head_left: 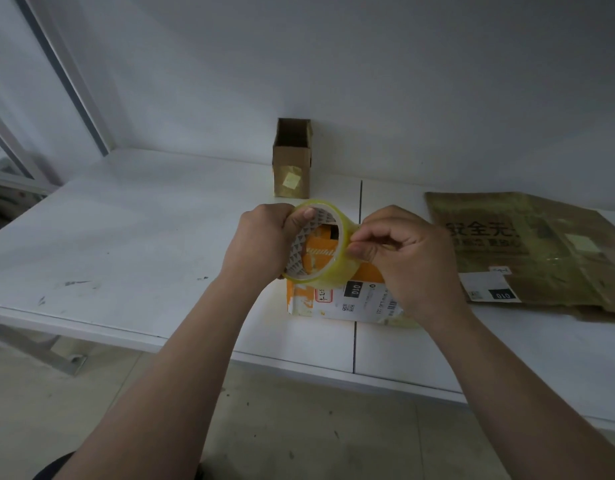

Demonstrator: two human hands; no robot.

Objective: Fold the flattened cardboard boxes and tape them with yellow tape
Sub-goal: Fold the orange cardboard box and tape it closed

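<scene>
Head view: at the left, the table is bare but for dark scuffs. Left hand is closed on the tape roll, thumb inside the core, holding it up on edge above the orange box, which sits at the table's front edge near the middle seam. A brown box stands upright at the back edge, its top open. Right hand pinches the roll's outer rim between thumb and curled fingers. Flattened cardboard lies toward the right edge, well apart from the orange box.
</scene>
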